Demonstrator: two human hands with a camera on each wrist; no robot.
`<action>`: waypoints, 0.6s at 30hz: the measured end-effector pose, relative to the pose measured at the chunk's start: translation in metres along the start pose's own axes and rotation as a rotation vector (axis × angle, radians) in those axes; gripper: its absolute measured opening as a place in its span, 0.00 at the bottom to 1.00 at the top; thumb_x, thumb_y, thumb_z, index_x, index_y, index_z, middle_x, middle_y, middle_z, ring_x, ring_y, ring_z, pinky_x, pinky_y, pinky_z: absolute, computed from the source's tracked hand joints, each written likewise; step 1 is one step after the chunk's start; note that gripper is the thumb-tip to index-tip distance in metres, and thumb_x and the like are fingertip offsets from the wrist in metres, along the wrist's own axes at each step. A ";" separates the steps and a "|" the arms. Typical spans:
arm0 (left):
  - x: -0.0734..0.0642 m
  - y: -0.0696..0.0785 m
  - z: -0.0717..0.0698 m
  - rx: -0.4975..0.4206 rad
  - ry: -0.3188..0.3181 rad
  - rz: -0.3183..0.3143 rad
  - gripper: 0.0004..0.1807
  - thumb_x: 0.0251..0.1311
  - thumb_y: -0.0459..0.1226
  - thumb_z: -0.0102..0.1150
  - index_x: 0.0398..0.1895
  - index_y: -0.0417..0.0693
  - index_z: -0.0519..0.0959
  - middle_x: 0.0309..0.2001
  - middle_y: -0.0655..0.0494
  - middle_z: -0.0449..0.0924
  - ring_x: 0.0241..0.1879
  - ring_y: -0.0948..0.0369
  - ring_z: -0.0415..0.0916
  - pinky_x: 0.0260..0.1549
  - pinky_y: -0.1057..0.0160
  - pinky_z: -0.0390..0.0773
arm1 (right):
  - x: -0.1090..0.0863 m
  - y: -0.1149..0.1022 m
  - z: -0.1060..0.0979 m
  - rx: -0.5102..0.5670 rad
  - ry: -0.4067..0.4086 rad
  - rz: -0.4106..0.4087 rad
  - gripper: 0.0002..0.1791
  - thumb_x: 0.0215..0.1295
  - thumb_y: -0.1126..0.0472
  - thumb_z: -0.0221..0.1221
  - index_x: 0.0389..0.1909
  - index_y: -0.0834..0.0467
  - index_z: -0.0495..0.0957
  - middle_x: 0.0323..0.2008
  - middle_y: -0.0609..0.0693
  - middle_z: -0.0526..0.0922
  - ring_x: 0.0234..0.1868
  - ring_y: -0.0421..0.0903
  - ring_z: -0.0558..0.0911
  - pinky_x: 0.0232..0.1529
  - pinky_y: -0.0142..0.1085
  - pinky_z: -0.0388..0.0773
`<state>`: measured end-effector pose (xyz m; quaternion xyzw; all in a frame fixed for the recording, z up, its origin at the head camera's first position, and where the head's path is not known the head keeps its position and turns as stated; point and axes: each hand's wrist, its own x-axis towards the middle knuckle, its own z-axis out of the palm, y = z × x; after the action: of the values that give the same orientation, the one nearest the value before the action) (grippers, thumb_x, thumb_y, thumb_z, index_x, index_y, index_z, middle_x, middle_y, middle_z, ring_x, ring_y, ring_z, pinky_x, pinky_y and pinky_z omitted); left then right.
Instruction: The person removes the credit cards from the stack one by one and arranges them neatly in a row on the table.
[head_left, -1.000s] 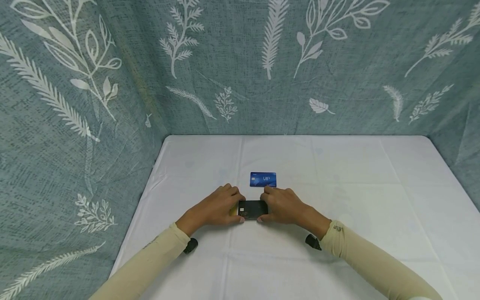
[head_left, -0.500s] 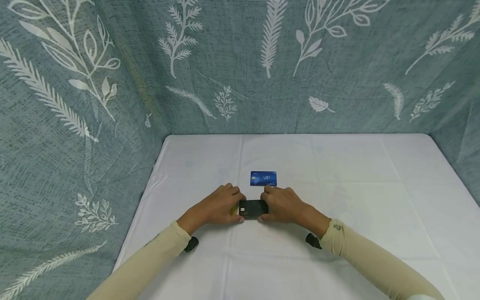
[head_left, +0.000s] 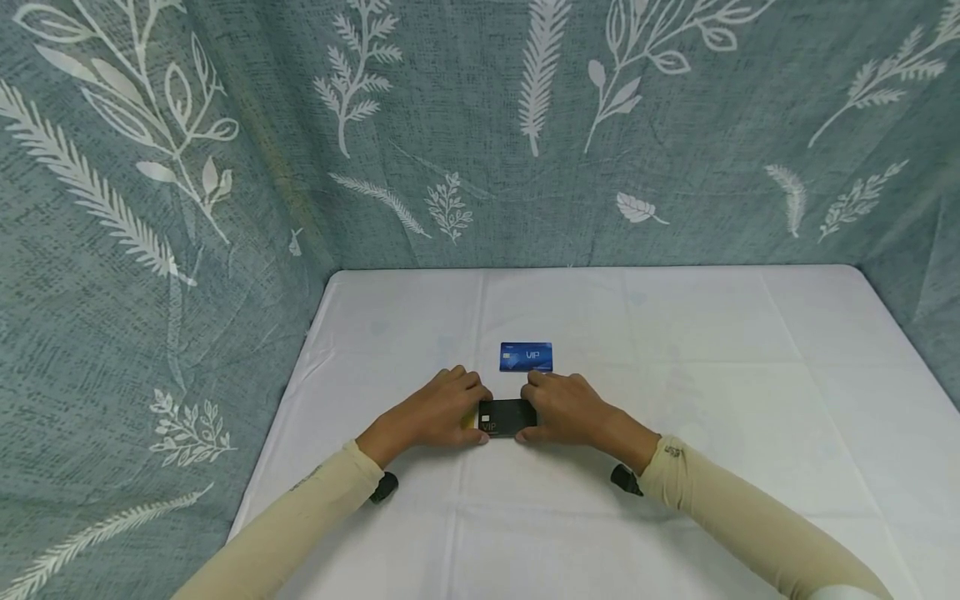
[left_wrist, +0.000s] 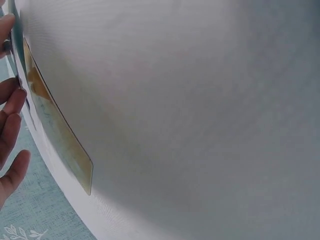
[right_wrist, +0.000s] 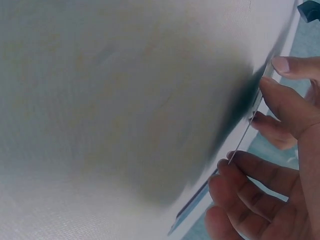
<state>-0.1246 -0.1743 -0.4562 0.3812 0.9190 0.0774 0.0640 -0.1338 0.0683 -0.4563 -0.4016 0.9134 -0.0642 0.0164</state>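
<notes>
A black card (head_left: 507, 418) printed "VIP" is held between the two hands near the middle of the table. The left hand (head_left: 442, 410) grips its left end, thumb at the near edge and fingers at the far edge. At its right end the right hand (head_left: 568, 410) holds it the same way; the right wrist view shows the held card (right_wrist: 245, 135) edge-on, raised off the cloth. A yellowish card (left_wrist: 62, 122) lies below on the table, mostly hidden under the left hand in the head view. Just beyond the hands lies a blue "VIP" card (head_left: 526, 357), flat.
White cloth covers the table (head_left: 720, 367). A leaf-patterned blue-green curtain (head_left: 480, 167) hangs behind it and at both sides. A dark camera piece (head_left: 384, 487) sits under the left wrist, and another dark piece (head_left: 626, 481) under the right.
</notes>
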 end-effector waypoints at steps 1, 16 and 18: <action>0.000 0.000 0.000 -0.001 -0.001 -0.001 0.28 0.55 0.55 0.71 0.53 0.48 0.80 0.45 0.55 0.79 0.45 0.58 0.70 0.48 0.56 0.73 | 0.000 0.000 0.000 0.000 -0.001 -0.001 0.31 0.51 0.35 0.72 0.43 0.58 0.84 0.38 0.49 0.81 0.31 0.40 0.75 0.25 0.35 0.75; 0.002 0.001 -0.002 -0.002 -0.029 -0.019 0.27 0.56 0.54 0.70 0.53 0.49 0.81 0.45 0.56 0.79 0.45 0.58 0.70 0.50 0.55 0.72 | 0.004 -0.001 0.000 -0.002 -0.042 0.012 0.32 0.51 0.34 0.72 0.42 0.58 0.84 0.38 0.49 0.82 0.30 0.40 0.76 0.26 0.36 0.75; 0.002 0.001 -0.002 -0.003 -0.029 -0.018 0.27 0.56 0.55 0.71 0.53 0.49 0.81 0.45 0.56 0.79 0.45 0.58 0.70 0.50 0.55 0.72 | 0.004 -0.001 0.000 -0.002 -0.044 0.013 0.32 0.51 0.34 0.72 0.42 0.58 0.84 0.38 0.49 0.81 0.31 0.40 0.76 0.26 0.36 0.75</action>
<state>-0.1256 -0.1725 -0.4537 0.3740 0.9212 0.0726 0.0788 -0.1358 0.0653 -0.4562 -0.3970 0.9155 -0.0543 0.0363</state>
